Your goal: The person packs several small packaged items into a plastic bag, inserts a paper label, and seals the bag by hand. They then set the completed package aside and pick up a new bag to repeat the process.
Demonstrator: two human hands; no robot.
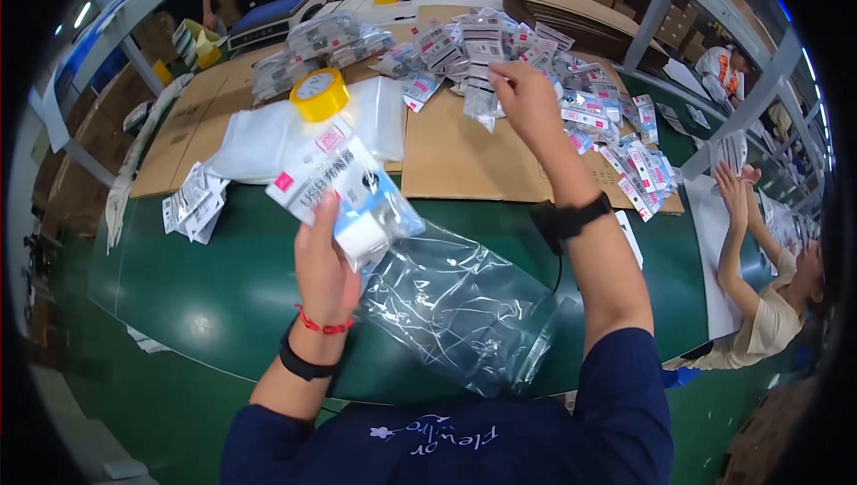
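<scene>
My left hand (323, 262) is closed round one or more small retail packets (353, 186) with a white and blue card and a white block inside. Under that hand, a large clear plastic bag (455, 306) lies crumpled on the green table. My right hand (527, 101) reaches to the far side, thumb and fingers pinched on the edge of a clear packet (480, 103) with a white barcode label. That packet hangs at the front of a loose heap of similar packets (589, 97). Whether the bag is also in my left hand's grip is hidden.
A yellow tape roll (320, 95) sits on stacked clear bags (254, 146) at left. Cardboard sheets (464, 164) cover the table's (214, 262) far half. Bundled packets (330, 39) stand behind. A white card stack (196, 204) lies left. A co-worker (759, 298) handles packets at right.
</scene>
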